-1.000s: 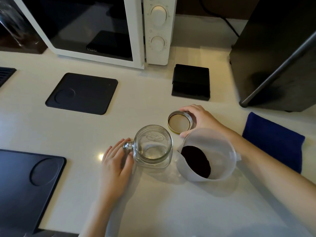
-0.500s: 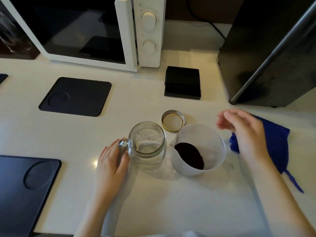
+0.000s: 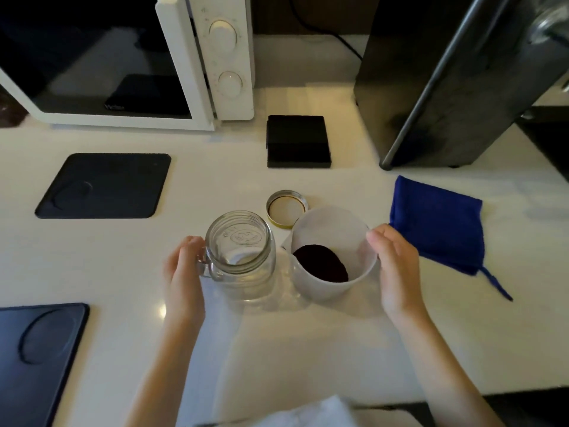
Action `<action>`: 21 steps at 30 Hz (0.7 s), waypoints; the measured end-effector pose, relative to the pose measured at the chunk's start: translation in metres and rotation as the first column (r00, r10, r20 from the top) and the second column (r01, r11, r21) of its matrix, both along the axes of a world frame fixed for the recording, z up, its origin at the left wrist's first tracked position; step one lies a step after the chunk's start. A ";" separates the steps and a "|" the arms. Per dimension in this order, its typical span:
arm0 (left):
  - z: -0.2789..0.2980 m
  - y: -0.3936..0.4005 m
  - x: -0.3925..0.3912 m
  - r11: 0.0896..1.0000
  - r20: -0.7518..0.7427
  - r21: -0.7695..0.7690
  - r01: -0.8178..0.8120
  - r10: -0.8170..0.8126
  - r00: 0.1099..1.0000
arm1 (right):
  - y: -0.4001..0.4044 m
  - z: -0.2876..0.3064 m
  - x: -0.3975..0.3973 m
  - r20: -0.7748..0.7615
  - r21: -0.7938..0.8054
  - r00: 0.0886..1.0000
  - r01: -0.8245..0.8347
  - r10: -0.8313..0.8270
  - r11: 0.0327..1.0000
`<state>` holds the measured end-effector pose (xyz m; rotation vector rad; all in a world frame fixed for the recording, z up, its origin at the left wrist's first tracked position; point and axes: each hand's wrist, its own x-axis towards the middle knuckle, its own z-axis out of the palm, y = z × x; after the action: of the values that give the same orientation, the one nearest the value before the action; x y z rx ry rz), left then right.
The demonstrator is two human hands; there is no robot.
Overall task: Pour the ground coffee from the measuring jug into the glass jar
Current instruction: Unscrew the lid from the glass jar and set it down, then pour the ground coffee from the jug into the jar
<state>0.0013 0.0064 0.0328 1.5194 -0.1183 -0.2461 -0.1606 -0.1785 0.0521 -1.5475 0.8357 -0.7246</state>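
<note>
A clear glass jar (image 3: 241,260) with a side handle stands open and upright on the white counter (image 3: 308,349). My left hand (image 3: 184,272) curls around its handle. Just to its right stands a translucent white measuring jug (image 3: 332,229) with dark ground coffee (image 3: 320,262) in its bottom. My right hand (image 3: 394,266) wraps the jug's right side, where the handle is hidden under the fingers. The jar's metal lid (image 3: 286,208) lies upside down behind both vessels.
A folded blue cloth (image 3: 437,223) lies right of the jug. A small black scale (image 3: 298,141) sits behind the lid. A white microwave (image 3: 123,60) stands at the back left, a black appliance (image 3: 462,78) at the back right. Black mats (image 3: 104,186) lie to the left.
My right hand left the lid, swung right over the cloth, then came back onto the jug's right side. My left hand has closed on the jar's handle.
</note>
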 end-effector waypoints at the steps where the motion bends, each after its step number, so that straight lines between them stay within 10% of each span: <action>1: 0.000 -0.002 0.000 1.000 -0.029 -0.022 -0.012 0.011 1.000 | 0.001 -0.001 0.002 0.019 0.018 1.000 0.016 -0.016 1.000; 9: 0.006 -0.012 0.006 0.995 -0.036 -0.081 0.065 -0.068 0.997 | -0.006 -0.001 0.015 0.113 0.118 0.984 0.122 -0.135 0.986; 21: 0.028 -0.027 0.000 0.984 0.070 0.129 0.123 -0.133 0.989 | -0.064 0.081 0.054 0.193 -0.240 0.981 0.024 0.023 0.971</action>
<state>0.0014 -0.0208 0.0604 1.6487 -0.2677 -0.3012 -0.1066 -0.2424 0.1332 -1.6590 0.6193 -0.9903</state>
